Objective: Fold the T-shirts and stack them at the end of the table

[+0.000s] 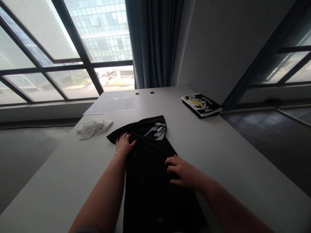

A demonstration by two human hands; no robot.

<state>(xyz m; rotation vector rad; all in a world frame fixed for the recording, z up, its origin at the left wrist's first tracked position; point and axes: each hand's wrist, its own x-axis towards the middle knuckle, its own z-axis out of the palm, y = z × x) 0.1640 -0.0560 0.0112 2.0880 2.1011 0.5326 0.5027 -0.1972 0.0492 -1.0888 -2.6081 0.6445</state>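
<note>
A black garment lies lengthwise on the white table, its upper end folded over and showing a white striped print. My left hand rests with spread fingers on the garment's left side, near the fold. My right hand lies flat on the middle of the black cloth, fingers pointing left. Neither hand appears to grip the fabric. The garment's lower end runs out of view beneath my forearms.
A crumpled white cloth lies left of the garment. A folded black garment with a yellow and white print sits at the far right. Papers lie at the far edge near two round desk grommets. Windows stand beyond the table.
</note>
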